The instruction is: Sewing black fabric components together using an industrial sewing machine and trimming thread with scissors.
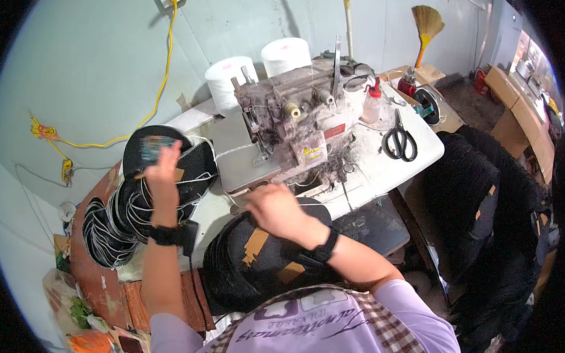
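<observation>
My left hand (163,172) is at the left end of the table with its fingers on a black sole-shaped piece (134,147). That piece carries a teal patch, smeared by motion. Under it lies a heap of black pieces edged and strung together with white thread (111,233). In front of the sewing machine (297,108), my right hand (275,208) is closed, with curled, slightly blurred fingertips; what they pinch is hidden. White thread passes beside this hand. Below it lies a stack of black pieces (230,252) with tan patches (255,243).
Two white thread cones (230,81) (285,55) stand behind the machine. Black-handled scissors (401,138) and a red-capped bottle (372,102) rest on the white tabletop (415,128). Large black piles (463,183) stand at right. A yellow cord (167,66) hangs along the wall.
</observation>
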A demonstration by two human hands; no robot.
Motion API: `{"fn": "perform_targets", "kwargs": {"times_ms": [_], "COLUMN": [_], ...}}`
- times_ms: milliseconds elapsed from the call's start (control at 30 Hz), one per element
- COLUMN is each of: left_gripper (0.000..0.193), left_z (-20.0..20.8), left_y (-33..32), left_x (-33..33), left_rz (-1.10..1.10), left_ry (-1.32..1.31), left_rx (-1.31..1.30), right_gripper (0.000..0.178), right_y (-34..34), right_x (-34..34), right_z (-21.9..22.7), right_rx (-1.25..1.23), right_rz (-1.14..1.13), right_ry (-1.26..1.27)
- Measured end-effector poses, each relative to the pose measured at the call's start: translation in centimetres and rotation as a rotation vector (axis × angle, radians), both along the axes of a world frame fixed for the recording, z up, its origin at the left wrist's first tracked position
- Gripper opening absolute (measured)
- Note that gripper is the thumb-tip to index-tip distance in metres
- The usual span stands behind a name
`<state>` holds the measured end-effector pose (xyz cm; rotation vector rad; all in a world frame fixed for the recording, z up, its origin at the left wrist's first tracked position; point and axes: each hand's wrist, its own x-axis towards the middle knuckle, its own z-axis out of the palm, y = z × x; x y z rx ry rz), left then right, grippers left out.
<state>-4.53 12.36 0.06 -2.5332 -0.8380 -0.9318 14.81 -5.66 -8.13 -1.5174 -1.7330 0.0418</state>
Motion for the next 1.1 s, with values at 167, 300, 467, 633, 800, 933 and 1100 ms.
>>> {"fn": "perform_targets", "kwargs": {"times_ms": [167,300,467,633,800,933,1100], "left_gripper": [0.044,0.062,0.068,0.073,0.075,0.075,0.077], "left_z": [-1.1,-1.3,-2.1,-2.8,-2.6,-3.4,-2.4], "left_y": [-8.2,-6.8,-5.7,-4.1,-2.1,-1.7,-1.7], "left_x": [5.1,6.6,7.6,9.5,9.5,9.4,9.1], "left_rz": [-0.449,-0.557,-0.605,-0.586,-0.588,-0.665,-0.673], "left_ry": [0.159,0.311,0.219,0.194,0.297,0.27,0.336], "left_rx": [-0.436,-0.366,-0.502,-0.428,-0.437,-0.394,-0.35], "right_gripper": [0.038,0.026,0.028,0.03,0.027,0.027,0.02], "right_y": [-3.3,-4.0,-4.7,-3.0,-2.0,-2.8,-2.6], "right_x": [3.1,3.3,2.8,4.5,5.0,4.3,3.6], "right_z": [5.0,4.3,3.9,3.9,3.6,3.4,3.3], "right_rx": [0.244,0.037,0.173,0.166,0.159,0.268,0.302], "right_rz": [0.07,0.26,0.244,0.219,0.189,0.128,0.079], "right_ry": [0.442,0.136,0.17,0.145,0.137,0.087,0.056]}}
